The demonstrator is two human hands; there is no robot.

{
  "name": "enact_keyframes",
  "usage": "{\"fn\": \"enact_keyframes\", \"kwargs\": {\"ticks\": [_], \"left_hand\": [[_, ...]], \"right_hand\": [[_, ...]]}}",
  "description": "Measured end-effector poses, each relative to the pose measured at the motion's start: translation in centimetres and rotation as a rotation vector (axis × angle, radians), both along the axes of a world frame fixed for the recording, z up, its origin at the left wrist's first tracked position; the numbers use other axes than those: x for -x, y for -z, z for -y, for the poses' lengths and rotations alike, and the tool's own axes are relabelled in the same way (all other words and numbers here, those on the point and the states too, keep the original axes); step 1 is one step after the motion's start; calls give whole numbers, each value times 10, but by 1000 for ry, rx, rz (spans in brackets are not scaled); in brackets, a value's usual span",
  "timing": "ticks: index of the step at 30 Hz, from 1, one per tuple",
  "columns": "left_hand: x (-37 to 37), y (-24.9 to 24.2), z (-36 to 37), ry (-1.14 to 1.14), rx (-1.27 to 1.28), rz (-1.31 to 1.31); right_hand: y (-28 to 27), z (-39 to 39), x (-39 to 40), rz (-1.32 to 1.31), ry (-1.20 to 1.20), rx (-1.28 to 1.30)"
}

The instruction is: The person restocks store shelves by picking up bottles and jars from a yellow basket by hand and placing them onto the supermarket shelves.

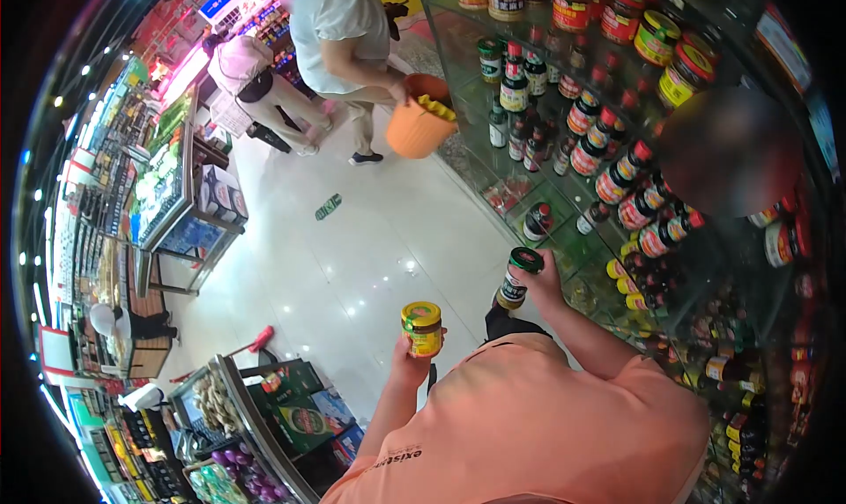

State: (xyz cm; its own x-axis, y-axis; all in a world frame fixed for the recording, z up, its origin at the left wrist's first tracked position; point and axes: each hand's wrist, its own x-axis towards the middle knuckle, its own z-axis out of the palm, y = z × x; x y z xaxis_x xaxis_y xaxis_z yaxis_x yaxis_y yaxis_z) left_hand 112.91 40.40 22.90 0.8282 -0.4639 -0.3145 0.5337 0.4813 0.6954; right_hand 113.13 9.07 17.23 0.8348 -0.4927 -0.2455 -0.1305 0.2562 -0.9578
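Note:
My left hand is closed around a jar with a yellow lid and yellow label, held upright over the floor. Farther right, my right hand grips a dark glass jar with a green lid, slightly tilted, close to the glass shelves. The print on both labels is too small to read. Near the right hand, a dark bottle with a red cap stands on a lower shelf. Above it are rows of sauce bottles and several red-lidded jars.
A person ahead carries an orange bucket with yellow things inside. Another person bends at a counter. Produce stands line the left; a vegetable stand is at lower left. A blurred round patch covers part of the shelves.

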Motion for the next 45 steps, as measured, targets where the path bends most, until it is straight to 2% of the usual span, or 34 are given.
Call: {"fn": "enact_keyframes", "kwargs": {"ticks": [3,4,7,10,12,14,16,18,20,21,22,25,28,34,37,45], "left_hand": [[-41,-1,12,-49,-30,6],[-54,-3,16,-50,-28,2],[-96,5,26,-34,45,36],[-131,10,41,-53,-111,117],[-155,4,52,-58,-97,117],[-181,-8,66,-34,118,-2],[-205,-15,79,-84,64,3],[-233,-6,79,12,74,18],[-262,-4,83,31,90,12],[-276,-4,85,48,99,28],[-288,-6,86,66,106,39],[-336,-11,87,159,151,46],[-386,-18,80,259,161,60],[-473,-40,65,333,69,106],[-508,-46,57,377,34,116],[-567,-36,48,470,35,119]], "right_hand": [[-14,16,-58,108,-84,79],[-25,20,-74,100,-88,252],[-56,38,-121,200,-110,253],[-71,50,-152,282,-133,339],[-73,56,-175,315,-39,336],[-71,64,-197,354,-22,378],[-76,65,-215,336,51,385],[-80,66,-238,352,79,395],[-105,64,-264,358,97,287],[-97,69,-281,387,124,427],[-99,70,-296,384,130,431],[-105,72,-345,281,243,766],[-108,69,-401,276,350,643],[-77,86,-483,131,563,858],[-76,85,-501,19,655,862],[-80,88,-518,-28,682,846]]}}
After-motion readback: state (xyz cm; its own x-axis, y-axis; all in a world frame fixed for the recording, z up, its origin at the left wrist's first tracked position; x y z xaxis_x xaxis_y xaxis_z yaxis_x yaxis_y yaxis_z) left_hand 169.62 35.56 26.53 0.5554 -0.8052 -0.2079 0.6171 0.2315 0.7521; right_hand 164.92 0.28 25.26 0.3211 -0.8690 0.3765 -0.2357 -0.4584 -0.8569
